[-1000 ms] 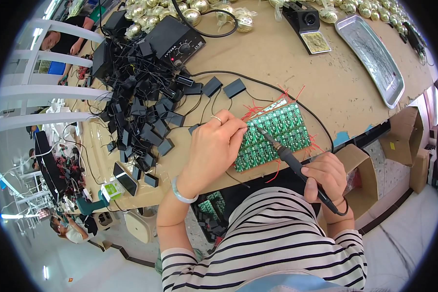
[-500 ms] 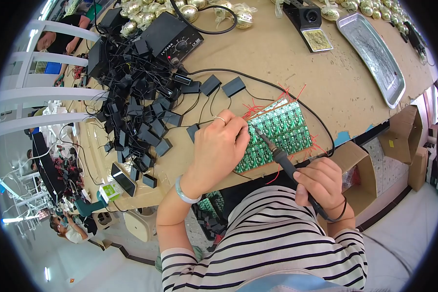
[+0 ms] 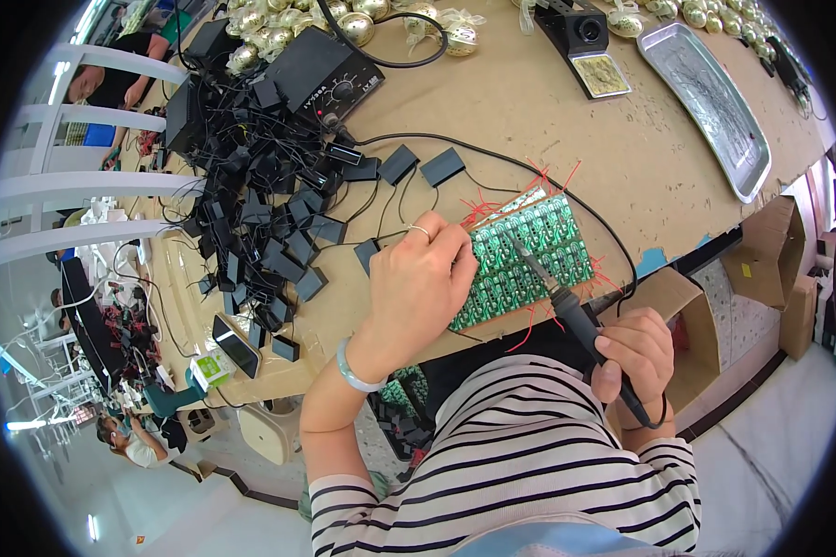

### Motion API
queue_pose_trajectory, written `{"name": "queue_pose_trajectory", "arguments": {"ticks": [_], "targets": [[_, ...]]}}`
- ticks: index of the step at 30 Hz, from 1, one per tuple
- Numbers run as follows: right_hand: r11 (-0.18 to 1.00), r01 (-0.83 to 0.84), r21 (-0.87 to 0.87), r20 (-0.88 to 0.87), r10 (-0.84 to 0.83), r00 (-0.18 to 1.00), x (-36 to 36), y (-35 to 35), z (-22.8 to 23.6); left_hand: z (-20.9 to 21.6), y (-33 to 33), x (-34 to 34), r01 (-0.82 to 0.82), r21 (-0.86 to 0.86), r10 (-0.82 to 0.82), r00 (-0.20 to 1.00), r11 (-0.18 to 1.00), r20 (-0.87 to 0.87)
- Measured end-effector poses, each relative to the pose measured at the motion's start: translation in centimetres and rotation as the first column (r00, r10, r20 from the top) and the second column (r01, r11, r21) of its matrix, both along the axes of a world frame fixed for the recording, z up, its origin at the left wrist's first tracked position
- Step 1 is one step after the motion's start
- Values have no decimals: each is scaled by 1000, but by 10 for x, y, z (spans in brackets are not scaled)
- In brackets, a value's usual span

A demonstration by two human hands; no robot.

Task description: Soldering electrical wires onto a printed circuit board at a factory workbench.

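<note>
Circuit panel: I count 1 green panel (image 3: pixel 534 252) on top, lying at the near edge of the brown-covered table (image 3: pixel 492 111), between the hands.
Red wires: several (image 3: pixel 567 176) stick out around the panel's edges, too tangled for me to count.
Left hand: 1 (image 3: pixel 420 278), at the panel's left edge, fingers curled and bunched; I cannot tell what, if anything, the fingertips pinch.
Right hand: 1 (image 3: pixel 639 353), wrapped around the handle of 1 soldering iron (image 3: pixel 581 325).
Iron tip: over the panel's upper part; I cannot tell whether it touches.
Black boxes: 1 heap (image 3: pixel 260 218), uncountable from here; 2 boxes (image 3: pixel 443 167) lie side by side above the panel, 1 (image 3: pixel 367 255) just beside the left hand.
Control unit: 1 (image 3: pixel 325 79), black, behind the heap.
Iron stand: 1 (image 3: pixel 581 32), with 1 yellowish pad (image 3: pixel 601 76).
Metal tray: 1 (image 3: pixel 760 176), far right.
Phone: 1 (image 3: pixel 237 346), left of the hands.
</note>
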State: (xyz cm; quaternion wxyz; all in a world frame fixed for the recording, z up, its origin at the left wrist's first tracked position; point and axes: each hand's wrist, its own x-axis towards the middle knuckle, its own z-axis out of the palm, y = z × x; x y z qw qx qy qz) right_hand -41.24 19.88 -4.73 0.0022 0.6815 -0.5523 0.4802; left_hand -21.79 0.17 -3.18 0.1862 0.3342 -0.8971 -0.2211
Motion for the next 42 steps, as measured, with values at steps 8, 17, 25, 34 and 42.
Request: {"name": "queue_pose_trajectory", "arguments": {"ticks": [8,17,25,34,42], "targets": [[1000,8,-22,9,-8,1000,0,3,2,5,2,1,13,-7,-12,998,1000,69],[1000,17,-11,33,-16,999,-1,12,7,24,37,20,159,-341,-158,987,926,31],[1000,-1,-9,60,2,998,-2,13,6,5,47,51,467,-244,-452,884,850,119],[1000,-9,-8,58,10,998,0,15,9,0,48,44,267,-195,-296,945,944,-140],[997,-75,29,38,74,997,3,5,3,-9,20,11,210,-236,-216,976,949,1]]}}
